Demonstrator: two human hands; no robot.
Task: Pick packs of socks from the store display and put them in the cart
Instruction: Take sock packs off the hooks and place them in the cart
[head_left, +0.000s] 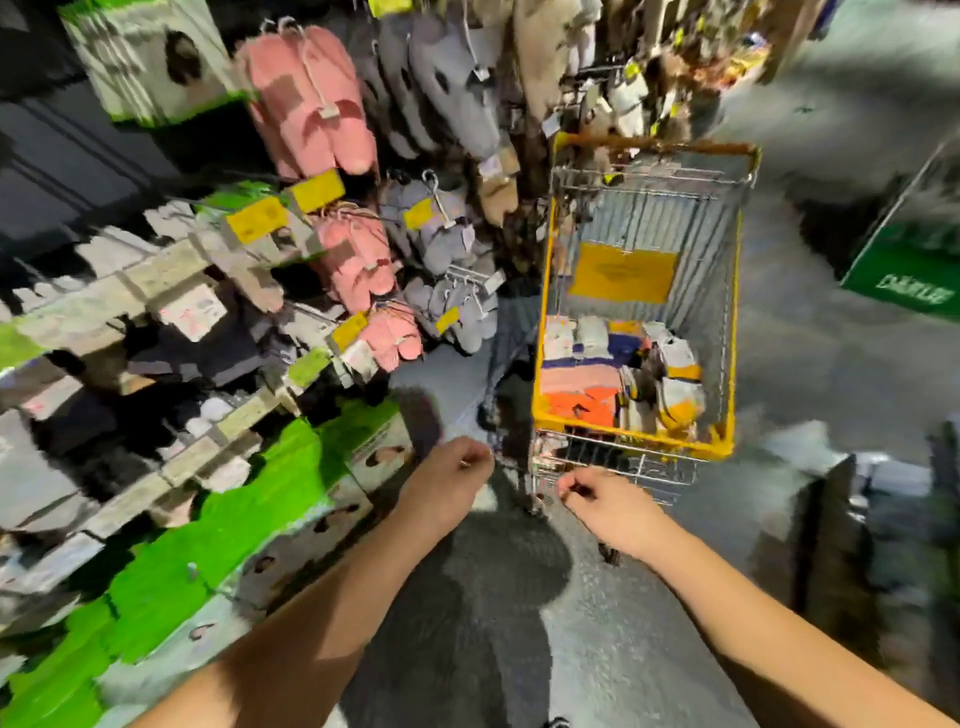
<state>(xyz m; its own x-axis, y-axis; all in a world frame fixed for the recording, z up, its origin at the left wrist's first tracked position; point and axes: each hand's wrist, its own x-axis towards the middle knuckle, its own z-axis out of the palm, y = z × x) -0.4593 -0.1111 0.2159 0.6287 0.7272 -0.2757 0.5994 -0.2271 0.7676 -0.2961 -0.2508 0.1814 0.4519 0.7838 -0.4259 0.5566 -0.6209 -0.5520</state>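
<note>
**A:** What does this view show?

**B:** A head-worn camera looks down a store aisle. A yellow-rimmed wire cart stands ahead, with several packs of socks lying at its near end, white, orange and navy. On the left, a display carries more hanging packs, pink and grey, with yellow price tags.

**A:** And the hands?

**B:** Both reach forward, low, just short of the cart's near edge. The left hand has its fingers curled loosely inward; the right hand is curled too. Neither holds a pack (the picture is smeared, so a small item could be missed).

**A:** How should the next pick go?

**B:** Probably turn left to the display, lift one pack up off its hook rather than tugging it, then lower it inside the cart's rim.
</note>
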